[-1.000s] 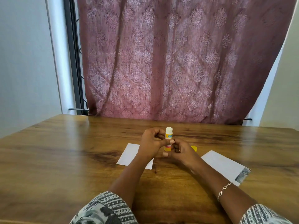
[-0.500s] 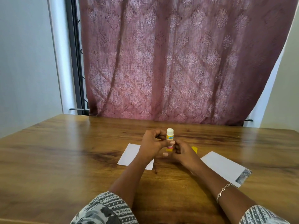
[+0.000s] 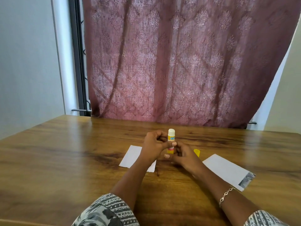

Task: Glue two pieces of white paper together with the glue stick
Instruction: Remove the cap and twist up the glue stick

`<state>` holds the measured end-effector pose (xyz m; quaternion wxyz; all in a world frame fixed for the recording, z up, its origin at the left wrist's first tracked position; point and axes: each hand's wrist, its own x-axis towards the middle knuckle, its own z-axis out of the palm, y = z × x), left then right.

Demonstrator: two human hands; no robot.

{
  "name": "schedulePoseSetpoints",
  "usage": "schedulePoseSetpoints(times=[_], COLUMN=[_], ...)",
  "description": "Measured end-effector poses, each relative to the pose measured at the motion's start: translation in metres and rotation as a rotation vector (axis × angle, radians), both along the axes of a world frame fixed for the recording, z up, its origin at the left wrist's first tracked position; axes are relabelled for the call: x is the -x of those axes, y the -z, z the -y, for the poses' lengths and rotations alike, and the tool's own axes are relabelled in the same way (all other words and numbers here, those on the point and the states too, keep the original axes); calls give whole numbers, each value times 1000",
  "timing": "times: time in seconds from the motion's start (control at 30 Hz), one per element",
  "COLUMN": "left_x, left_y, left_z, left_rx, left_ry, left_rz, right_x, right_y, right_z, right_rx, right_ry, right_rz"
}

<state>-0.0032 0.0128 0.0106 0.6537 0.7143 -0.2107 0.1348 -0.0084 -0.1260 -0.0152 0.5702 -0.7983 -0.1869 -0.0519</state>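
Note:
A yellow glue stick [image 3: 171, 139] stands upright between both hands, its white glue tip bare at the top. My left hand [image 3: 154, 147] pinches the tube's middle with thumb across the front. My right hand [image 3: 183, 156] grips the tube's base. The yellow cap [image 3: 196, 152] lies on the table just right of my right hand. One white paper [image 3: 132, 156] lies flat under my left wrist. A second white paper [image 3: 226, 170] lies to the right, with a dark printed patch at its near corner.
The wooden table [image 3: 65, 160] stretches wide on both sides, its far edge against a maroon patterned curtain [image 3: 179, 62]. A pale wall [image 3: 27, 62] stands at the left. A bracelet [image 3: 225, 195] circles my right wrist.
The glue stick and both hands have stayed in nearly the same place; the fingers around the tube have shifted slightly.

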Motion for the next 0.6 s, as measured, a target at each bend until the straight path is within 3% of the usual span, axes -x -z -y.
schedulePoseSetpoints(times=[0.1,0.37,0.6], left_x=[1,-1,-1], left_y=[0,0,0], left_z=[0,-1,1], left_rx=[11,-17,12], left_ry=[11,9,-12], left_rz=[-21,27,6], right_x=[-2,8,1], right_y=[1,-6,-2], right_z=[1,-1,-2], right_rx=[22,-147,-110], right_ry=[64,-103,27], right_rz=[22,-17,-20])
